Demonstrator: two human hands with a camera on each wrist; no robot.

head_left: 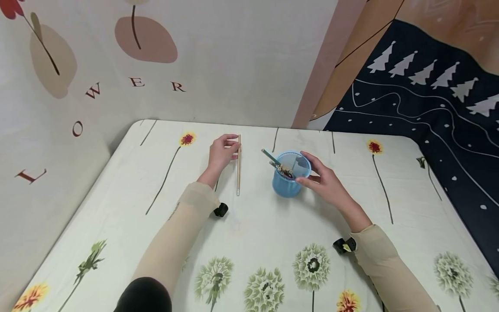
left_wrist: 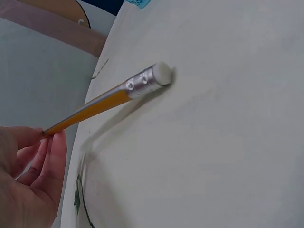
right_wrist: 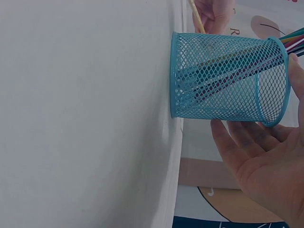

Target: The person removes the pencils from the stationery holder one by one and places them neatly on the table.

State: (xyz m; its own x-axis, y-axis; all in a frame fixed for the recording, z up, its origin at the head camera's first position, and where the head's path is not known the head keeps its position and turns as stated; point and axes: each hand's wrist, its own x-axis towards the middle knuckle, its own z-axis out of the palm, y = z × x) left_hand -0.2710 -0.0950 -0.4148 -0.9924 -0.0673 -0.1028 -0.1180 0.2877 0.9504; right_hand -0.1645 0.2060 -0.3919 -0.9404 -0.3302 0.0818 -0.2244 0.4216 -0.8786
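Observation:
In the head view my left hand point(head_left: 223, 152) pinches a yellow pencil point(head_left: 238, 173) near its far end. The left wrist view shows the pencil's metal band and white eraser point(left_wrist: 163, 74) pointing away from the fingertips, over the white cloth. I cannot tell whether the eraser touches the cloth. To the right stands a blue mesh pencil cup point(head_left: 286, 188), upright on the table. My right hand point(head_left: 327, 182) holds it from the right side, thumb at the rim and fingers around the far side. Several pencils point(right_wrist: 294, 40) lean inside it, a green pencil point(head_left: 270, 156) sticking out to the left.
A white tablecloth point(head_left: 249, 225) with printed flowers covers the table. Behind it hangs a pale printed cloth point(head_left: 234, 65), and a dark cloth with white trees point(head_left: 429, 99) is at the right. A black rounded object point(head_left: 144, 297) shows at the bottom left.

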